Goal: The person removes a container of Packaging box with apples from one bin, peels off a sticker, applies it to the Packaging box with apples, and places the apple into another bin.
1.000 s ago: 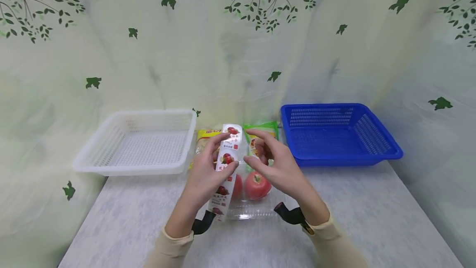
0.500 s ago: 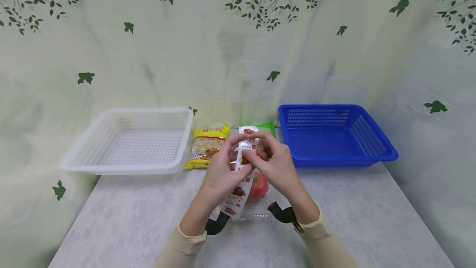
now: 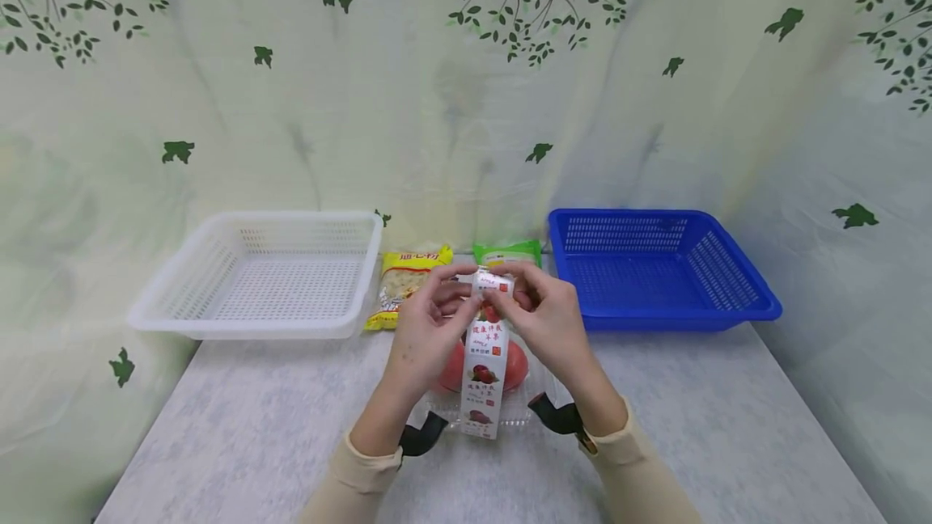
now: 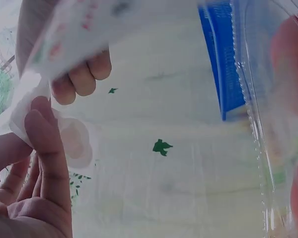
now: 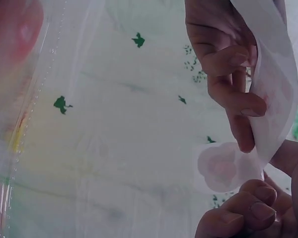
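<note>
A long white strip of apple stickers (image 3: pixel 483 378) hangs between both hands, its printed face toward me and its top bent over. My left hand (image 3: pixel 429 330) pinches the strip's left side near the top; my right hand (image 3: pixel 548 318) pinches the right side, thumb on the face. In the left wrist view, fingers (image 4: pixel 49 144) grip the bent strip, with a pale sticker outline (image 4: pixel 75 143) sticking out beside them. Below and behind the strip sits a clear plastic clamshell (image 3: pixel 535 404) with red apples (image 3: pixel 518 365), partly hidden by strip and hands.
A yellow bag of dry food (image 3: pixel 399 285) lies behind the left hand, and a green bag (image 3: pixel 508 252) behind the right. To the left stands a white basket (image 3: pixel 240 328), to the right a blue basket (image 3: pixel 677 319). A leaf-printed sheet hangs behind.
My right hand has come in to pinch the strip, which it was apart from a second ago. The strip has moved right, turned nearly straight, and its top is now bent over.
</note>
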Tool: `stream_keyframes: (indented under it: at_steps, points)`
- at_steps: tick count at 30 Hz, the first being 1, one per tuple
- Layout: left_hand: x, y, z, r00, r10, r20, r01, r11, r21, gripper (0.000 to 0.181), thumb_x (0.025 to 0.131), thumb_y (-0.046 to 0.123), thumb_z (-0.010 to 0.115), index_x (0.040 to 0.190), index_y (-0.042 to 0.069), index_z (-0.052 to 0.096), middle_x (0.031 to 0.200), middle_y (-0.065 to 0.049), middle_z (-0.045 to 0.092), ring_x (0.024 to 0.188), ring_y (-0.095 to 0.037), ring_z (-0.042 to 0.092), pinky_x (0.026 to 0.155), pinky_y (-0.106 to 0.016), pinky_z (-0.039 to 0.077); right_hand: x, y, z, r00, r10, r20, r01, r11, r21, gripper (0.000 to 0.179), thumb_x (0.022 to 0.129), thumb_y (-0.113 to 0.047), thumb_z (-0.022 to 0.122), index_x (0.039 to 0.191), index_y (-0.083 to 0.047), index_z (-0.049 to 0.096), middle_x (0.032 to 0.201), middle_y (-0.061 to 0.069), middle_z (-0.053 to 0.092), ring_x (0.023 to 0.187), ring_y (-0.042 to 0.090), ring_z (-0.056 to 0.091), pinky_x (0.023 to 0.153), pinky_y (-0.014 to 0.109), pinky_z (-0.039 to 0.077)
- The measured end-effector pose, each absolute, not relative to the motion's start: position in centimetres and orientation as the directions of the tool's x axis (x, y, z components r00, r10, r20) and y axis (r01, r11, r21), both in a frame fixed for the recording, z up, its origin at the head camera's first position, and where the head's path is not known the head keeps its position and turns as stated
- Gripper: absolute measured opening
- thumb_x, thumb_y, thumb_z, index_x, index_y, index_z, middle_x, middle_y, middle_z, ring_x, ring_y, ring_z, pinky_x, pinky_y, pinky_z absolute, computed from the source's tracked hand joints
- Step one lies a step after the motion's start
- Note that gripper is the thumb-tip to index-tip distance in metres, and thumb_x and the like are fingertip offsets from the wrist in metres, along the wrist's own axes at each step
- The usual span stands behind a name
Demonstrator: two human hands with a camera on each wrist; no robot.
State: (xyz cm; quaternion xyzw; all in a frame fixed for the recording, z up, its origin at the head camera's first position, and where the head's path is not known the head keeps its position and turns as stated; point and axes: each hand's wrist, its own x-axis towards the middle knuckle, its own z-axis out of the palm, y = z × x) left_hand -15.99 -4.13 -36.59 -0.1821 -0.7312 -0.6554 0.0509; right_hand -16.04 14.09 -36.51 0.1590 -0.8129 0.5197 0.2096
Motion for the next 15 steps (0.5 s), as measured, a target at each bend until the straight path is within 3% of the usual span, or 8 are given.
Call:
stream_keyframes:
  at_steps: [5, 11, 15]
  points:
    - [-16.09, -3.98, -36.83, -0.939, 0.152, 0.309, 0.318, 0.04, 0.947, 0.027, 0.097, 0.005, 0.076, 0.121, 0.011, 0.069, 0.117, -0.011, 0.073, 0.092, -0.03, 0.075, 0.073, -0.023, 0.062, -16.23, 13.96, -36.8, -0.841, -0.038, 0.54, -0.498, 0.448, -0.743, 0.031, 0.093, -0.013, 0.083, 0.123, -0.017, 0.075, 0.071, -0.002, 0.039, 0.063, 0.011, 0.038, 0.057, 0.024, 0.03]
    - [-16.31, -3.91, -36.96, -0.954, 0.123, 0.272, 0.279, 0.042, 0.959, 0.022, 0.095, 0.006, 0.079, 0.116, 0.008, 0.073, 0.109, -0.011, 0.075, 0.082, -0.014, 0.071, 0.066, -0.02, 0.057, -16.19, 13.77, -36.85, -0.805, -0.052, 0.591, -0.542, 0.47, -0.697, 0.022, 0.091, -0.011, 0.084, 0.112, -0.012, 0.077, 0.068, -0.001, 0.04, 0.062, 0.01, 0.037, 0.057, 0.023, 0.029]
    - [-16.37, -3.88, -36.96, -0.959, 0.113, 0.262, 0.268, 0.05, 0.962, 0.019, 0.095, 0.008, 0.08, 0.113, 0.008, 0.075, 0.106, -0.011, 0.075, 0.082, -0.014, 0.069, 0.066, -0.02, 0.058, -16.21, 13.78, -36.91, -0.782, -0.07, 0.619, -0.569, 0.485, -0.664, 0.015, 0.091, -0.009, 0.084, 0.105, -0.012, 0.079, 0.067, -0.001, 0.041, 0.061, 0.01, 0.037, 0.057, 0.023, 0.028]
